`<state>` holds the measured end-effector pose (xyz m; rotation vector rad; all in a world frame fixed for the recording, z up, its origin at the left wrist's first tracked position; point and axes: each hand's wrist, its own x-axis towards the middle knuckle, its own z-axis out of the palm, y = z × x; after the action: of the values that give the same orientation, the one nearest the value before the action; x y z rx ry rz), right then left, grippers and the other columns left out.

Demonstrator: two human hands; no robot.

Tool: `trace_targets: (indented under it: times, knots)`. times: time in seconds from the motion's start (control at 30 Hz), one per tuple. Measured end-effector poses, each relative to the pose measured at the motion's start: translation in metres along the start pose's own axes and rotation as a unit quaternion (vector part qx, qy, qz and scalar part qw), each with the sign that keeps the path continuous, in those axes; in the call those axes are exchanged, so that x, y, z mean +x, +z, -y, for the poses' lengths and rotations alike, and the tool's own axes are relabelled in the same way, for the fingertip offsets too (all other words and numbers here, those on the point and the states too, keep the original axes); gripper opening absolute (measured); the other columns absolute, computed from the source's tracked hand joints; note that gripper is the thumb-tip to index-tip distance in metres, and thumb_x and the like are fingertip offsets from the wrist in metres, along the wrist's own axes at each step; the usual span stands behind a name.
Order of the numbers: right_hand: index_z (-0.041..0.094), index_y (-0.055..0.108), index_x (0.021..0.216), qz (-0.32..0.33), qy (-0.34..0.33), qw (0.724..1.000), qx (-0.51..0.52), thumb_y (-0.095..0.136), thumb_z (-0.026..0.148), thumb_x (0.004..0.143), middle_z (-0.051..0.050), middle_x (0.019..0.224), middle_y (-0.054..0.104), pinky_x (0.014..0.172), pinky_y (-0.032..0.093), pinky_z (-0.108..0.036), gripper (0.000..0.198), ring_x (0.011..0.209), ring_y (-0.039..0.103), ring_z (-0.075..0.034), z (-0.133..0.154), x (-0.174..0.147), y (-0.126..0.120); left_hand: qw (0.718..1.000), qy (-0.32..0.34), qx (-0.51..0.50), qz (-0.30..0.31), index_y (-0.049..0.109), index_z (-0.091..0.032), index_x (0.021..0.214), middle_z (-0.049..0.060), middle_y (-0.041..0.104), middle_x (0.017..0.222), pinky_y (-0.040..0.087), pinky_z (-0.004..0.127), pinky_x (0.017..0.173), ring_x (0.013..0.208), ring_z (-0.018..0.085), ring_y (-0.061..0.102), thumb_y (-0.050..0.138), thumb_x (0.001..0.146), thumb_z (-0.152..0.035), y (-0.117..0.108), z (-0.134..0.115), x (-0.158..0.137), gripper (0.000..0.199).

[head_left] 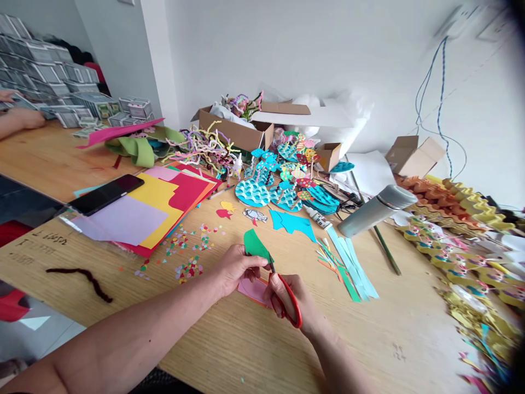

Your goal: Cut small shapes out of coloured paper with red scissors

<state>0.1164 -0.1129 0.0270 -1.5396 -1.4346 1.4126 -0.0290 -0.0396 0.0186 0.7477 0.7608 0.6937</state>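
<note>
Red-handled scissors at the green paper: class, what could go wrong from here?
The left hand pinches the green paper near the blades of the red-handled scissors, which the right hand holds, so a slip might nick the left thumb. The left forearm lies close to loose paper dots and could scatter them.

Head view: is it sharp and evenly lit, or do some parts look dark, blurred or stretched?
In the head view, the left hand and red scissors look fairly clear; the paper scraps at lower right look softer, and the picture's right corners fall dark; the silver bottle tilts outward, probably from wide-lens stretching.
</note>
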Motion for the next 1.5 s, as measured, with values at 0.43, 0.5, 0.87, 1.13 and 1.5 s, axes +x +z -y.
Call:
trace_targets:
  times: [0.43, 0.5, 0.87, 1.13, 1.5]
  knots:
    - [0.015, 0.053, 0.055, 0.007, -0.014, 1.000, -0.005, 0.037, 0.075, 0.080, 0.001, 0.041, 0.046, 0.040, 0.027, -0.022, 0.068, 0.037, 0.037, -0.007, -0.0029, 0.0019, -0.0006, 1.000, 0.004, 0.021, 0.011, 0.068, -0.010, 0.065, 0.003, 0.063, 0.059, 0.032, 0.021, 0.047, 0.046, 0.006, 0.046, 0.075, 0.055, -0.024, -0.0032, 0.0010, 0.0025, 0.018]
    - [0.015, 0.052, 0.054, 0.010, -0.019, 1.000, -0.004, 0.037, 0.075, 0.081, 0.000, 0.042, 0.046, 0.041, 0.027, -0.022, 0.068, 0.037, 0.038, -0.007, -0.0027, 0.0021, -0.0008, 1.000, 0.005, 0.020, 0.013, 0.068, -0.010, 0.066, 0.003, 0.065, 0.062, 0.032, 0.021, 0.048, 0.047, 0.006, 0.047, 0.074, 0.056, -0.024, -0.0037, 0.0015, 0.0029, 0.018]
    - [0.015, 0.054, 0.056, 0.001, -0.002, 1.000, -0.006, 0.038, 0.076, 0.079, 0.001, 0.039, 0.045, 0.039, 0.026, -0.023, 0.068, 0.035, 0.036, -0.007, -0.0001, 0.0012, -0.0005, 0.999, 0.012, 0.033, 0.016, 0.068, -0.010, 0.066, 0.003, 0.064, 0.060, 0.032, 0.021, 0.049, 0.046, 0.006, 0.046, 0.074, 0.057, -0.025, -0.0054, 0.0020, 0.0042, 0.019]
    - [0.014, 0.056, 0.057, -0.002, 0.001, 1.000, -0.009, 0.038, 0.076, 0.079, 0.002, 0.038, 0.045, 0.039, 0.027, -0.022, 0.068, 0.034, 0.035, -0.007, -0.0023, 0.0011, -0.0007, 1.000, 0.008, 0.027, 0.012, 0.068, -0.011, 0.064, 0.003, 0.065, 0.061, 0.033, 0.021, 0.047, 0.045, 0.006, 0.047, 0.074, 0.056, -0.025, -0.0035, 0.0006, 0.0031, 0.018]
    - [0.015, 0.053, 0.056, 0.009, -0.008, 1.000, -0.011, 0.038, 0.077, 0.079, 0.001, 0.040, 0.046, 0.041, 0.028, -0.022, 0.068, 0.036, 0.037, -0.007, -0.0015, 0.0014, 0.0001, 0.999, 0.005, 0.045, 0.006, 0.068, -0.010, 0.063, 0.003, 0.062, 0.055, 0.033, 0.021, 0.044, 0.045, 0.007, 0.048, 0.075, 0.055, -0.027, -0.0049, 0.0005, 0.0039, 0.020]
